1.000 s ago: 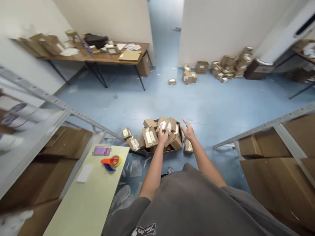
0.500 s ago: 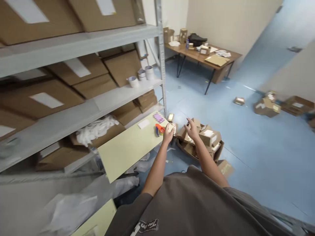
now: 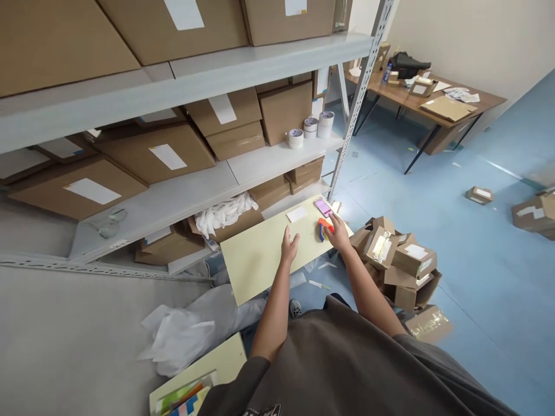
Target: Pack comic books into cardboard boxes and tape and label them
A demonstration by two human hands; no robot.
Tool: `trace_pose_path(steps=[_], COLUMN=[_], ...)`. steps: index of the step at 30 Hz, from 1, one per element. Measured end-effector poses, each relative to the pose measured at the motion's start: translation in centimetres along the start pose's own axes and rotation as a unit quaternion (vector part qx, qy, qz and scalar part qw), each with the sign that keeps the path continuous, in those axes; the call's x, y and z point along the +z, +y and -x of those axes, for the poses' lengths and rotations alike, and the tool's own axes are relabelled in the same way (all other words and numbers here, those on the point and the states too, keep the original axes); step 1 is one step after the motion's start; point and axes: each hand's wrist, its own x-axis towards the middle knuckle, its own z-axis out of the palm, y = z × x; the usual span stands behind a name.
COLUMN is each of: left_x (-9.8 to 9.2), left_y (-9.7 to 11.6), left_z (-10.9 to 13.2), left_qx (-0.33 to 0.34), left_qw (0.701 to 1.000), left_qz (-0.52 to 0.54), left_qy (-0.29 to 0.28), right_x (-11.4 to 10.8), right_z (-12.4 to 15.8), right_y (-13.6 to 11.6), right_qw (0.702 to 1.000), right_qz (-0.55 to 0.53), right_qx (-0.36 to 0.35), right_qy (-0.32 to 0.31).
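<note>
My left hand point(image 3: 289, 247) is over the pale yellow board point(image 3: 255, 260), fingers apart and nothing in it. At the board's right end my right hand point(image 3: 339, 232) reaches over an orange and blue tool point(image 3: 324, 227), its fingers partly spread; whether they touch the tool is hard to tell. A phone with a pink screen point(image 3: 323, 207) lies just beyond those fingertips. Between the hands, farther back, a white card point(image 3: 296, 214) rests flat on the board.
Metal shelving point(image 3: 277, 167) with cartons and tape rolls point(image 3: 296, 138) rises in front and left. A heap of small boxes point(image 3: 401, 260) lies on the floor at right. A wooden table point(image 3: 455, 95) stands farther back; plastic wrap point(image 3: 186, 335) lies at lower left.
The view has swung left. My right hand has moved from above the box heap to the tool on the board. My left hand has left the board's right end for its middle.
</note>
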Motion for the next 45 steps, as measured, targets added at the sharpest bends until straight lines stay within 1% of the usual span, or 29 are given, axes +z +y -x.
trace_pose_path(steps=[1,3,6,8,10,12,16,18,21,23,25,27,29,32,34,36,39,42,45], left_x=[-0.1,0.2,2.0,3.5,4.9,6.1,8.1,9.2,10.9,11.9,12.7,13.3,13.4,12.5,11.1,9.3,6.3,3.3,0.4], left_y=[-0.4,-1.2,-2.4,-3.3,-4.4,-5.7,-8.2,-9.3,-10.6,-11.0,-10.8,-10.1,-8.8,-6.0,-3.7,-1.3,2.7,6.7,10.1], left_z=[-0.3,-0.9,-1.9,-2.5,-2.8,-3.0,-3.1,-2.9,-2.5,-2.3,-2.2,-2.4,-2.8,-3.7,-4.4,-5.2,-6.2,-6.6,-6.4], left_qx=[-0.012,-0.030,-0.044,-0.052,-0.063,-0.081,-0.123,-0.139,-0.162,-0.172,-0.176,-0.173,-0.166,-0.141,-0.116,-0.080,-0.011,0.068,0.122], left_qw=[1.000,0.999,0.999,0.998,0.997,0.996,0.991,0.988,0.985,0.983,0.983,0.983,0.985,0.989,0.992,0.995,0.998,0.997,0.992], left_qz=[-0.004,-0.011,-0.019,-0.026,-0.035,-0.043,-0.056,-0.059,-0.057,-0.055,-0.056,-0.053,-0.046,-0.036,-0.033,-0.031,-0.025,-0.009,-0.004], left_qy=[0.003,0.008,0.009,0.004,-0.003,-0.004,0.013,0.017,0.017,0.012,0.008,0.011,0.020,0.028,0.039,0.054,0.060,0.029,-0.021], right_x=[0.2,0.6,1.4,2.5,4.2,6.2,10.3,11.9,13.5,13.9,13.6,12.7,11.2,8.0,5.6,3.1,-0.3,-2.9,-4.4], right_z=[0.1,0.1,-0.1,-0.6,-1.2,-1.9,-2.9,-3.1,-3.2,-3.4,-3.7,-4.1,-4.6,-5.3,-5.8,-6.5,-7.7,-8.7,-9.3], right_y=[0.2,1.1,3.1,4.6,6.0,7.2,8.9,9.8,11.0,11.7,12.2,12.5,12.6,12.0,11.0,9.7,6.7,3.0,-1.0], right_qw=[1.000,0.999,0.996,0.993,0.990,0.982,0.944,0.930,0.919,0.911,0.906,0.901,0.898,0.912,0.930,0.954,0.971,0.973,0.969], right_qz=[0.008,0.028,0.057,0.063,0.059,0.054,0.063,0.081,0.121,0.138,0.139,0.130,0.121,0.114,0.111,0.099,0.075,0.048,0.022], right_qx=[0.010,0.032,0.066,0.088,0.113,0.154,0.263,0.276,0.272,0.277,0.275,0.268,0.257,0.214,0.170,0.097,0.001,-0.065,-0.120], right_qy=[-0.007,-0.019,-0.034,-0.042,-0.060,-0.093,-0.188,-0.228,-0.260,-0.273,-0.291,-0.316,-0.336,-0.330,-0.306,-0.266,-0.227,-0.217,-0.217])
